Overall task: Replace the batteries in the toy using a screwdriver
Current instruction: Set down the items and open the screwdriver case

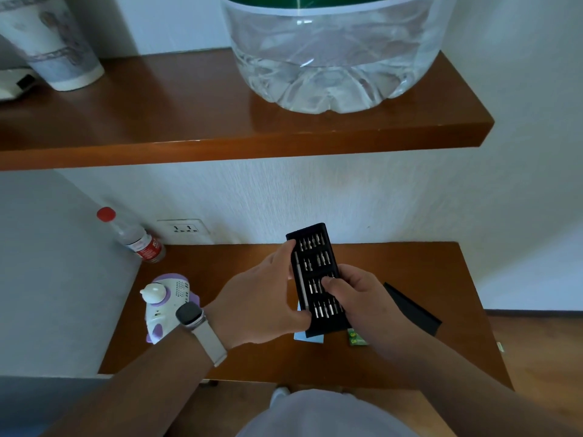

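Head view: tool selection is the step in hand. Both hands hold a black plastic screwdriver-kit tray (315, 272) of silver bits above the middle of the brown wooden tabletop (252, 357). Left hand (262, 298) grips its left edge; right hand (356, 294) curls round its right side, thumb on a bit row. White-and-purple plastic toy (164, 305) lies untouched near the tabletop's left edge; green battery pack (356, 337) sits toward the front. Next, I judge, the slim silver driver handle (301, 282) must be lifted out and fitted with a small bit.

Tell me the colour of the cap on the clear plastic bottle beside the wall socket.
Red: the round bottle cap shows best in the head view.
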Tool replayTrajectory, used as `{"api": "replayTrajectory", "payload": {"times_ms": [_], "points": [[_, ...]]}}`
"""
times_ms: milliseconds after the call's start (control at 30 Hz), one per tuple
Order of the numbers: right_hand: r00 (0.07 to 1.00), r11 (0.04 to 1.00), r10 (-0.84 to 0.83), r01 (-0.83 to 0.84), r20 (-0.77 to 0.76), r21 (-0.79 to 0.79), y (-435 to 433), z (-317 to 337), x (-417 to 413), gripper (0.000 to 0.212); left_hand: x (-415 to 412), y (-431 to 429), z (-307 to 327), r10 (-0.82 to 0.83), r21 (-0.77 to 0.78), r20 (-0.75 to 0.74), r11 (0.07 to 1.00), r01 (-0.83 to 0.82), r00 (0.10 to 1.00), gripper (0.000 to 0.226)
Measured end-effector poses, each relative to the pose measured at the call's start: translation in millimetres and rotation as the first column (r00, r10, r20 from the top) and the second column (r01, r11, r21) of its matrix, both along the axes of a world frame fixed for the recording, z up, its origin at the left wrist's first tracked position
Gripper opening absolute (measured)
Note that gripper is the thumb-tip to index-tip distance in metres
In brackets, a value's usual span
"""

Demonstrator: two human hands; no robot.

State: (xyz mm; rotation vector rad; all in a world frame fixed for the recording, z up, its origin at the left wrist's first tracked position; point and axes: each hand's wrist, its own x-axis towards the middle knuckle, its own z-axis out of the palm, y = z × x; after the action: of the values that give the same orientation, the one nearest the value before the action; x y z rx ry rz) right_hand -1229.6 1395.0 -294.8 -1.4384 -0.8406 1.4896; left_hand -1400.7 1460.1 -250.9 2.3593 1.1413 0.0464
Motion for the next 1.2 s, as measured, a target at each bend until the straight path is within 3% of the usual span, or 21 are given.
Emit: {"api": "replayTrajectory", "payload": {"times_ms": [133, 367, 733, 867, 1033, 1200], "points": [[0.999, 1.000, 0.010, -0.009, 0.038, -0.005, -2, -2, 0, 0.017, 5, -4, 1, 0.027, 0.052, -0.057, 0.998, -0.024, 0.998, 0.102], [0.999, 0.999, 0.032, -0.032, 0.040, 0.010, 2, 4, 5, 0.018, 8, -9, -3, 0.052, 0.330, -0.063, 0.943, -0.028, 0.997, 0.096], [0.995, 0.997, 0.059, -0.063, 0.076, 0.043, -2, 5, 8, 0.017, 1, -6, -13, -0.083, 0.601, -0.083, 0.790, 0.116, 0.993, 0.079], [0.993, 0.995, 0.061, -0.068, 0.104, 0.071, -3, 6, 10, 0.018, -1, -6, -17, -0.161, 0.667, -0.016, 0.734, 0.131, 0.987, 0.067], [0.992, 0.992, 0.055, -0.067, 0.112, 0.106, -6, 8, 11, 0.019, -7, -6, -28, -0.252, 0.778, 0.164, 0.628, 0.032, 0.954, 0.043], [0.997, 0.992, 0.057, -0.063, 0.059, 0.111, -11, 8, 5, 0.019, -10, -8, -36, -0.245, 0.763, 0.258, 0.645, -0.042, 0.935, 0.039]]}}
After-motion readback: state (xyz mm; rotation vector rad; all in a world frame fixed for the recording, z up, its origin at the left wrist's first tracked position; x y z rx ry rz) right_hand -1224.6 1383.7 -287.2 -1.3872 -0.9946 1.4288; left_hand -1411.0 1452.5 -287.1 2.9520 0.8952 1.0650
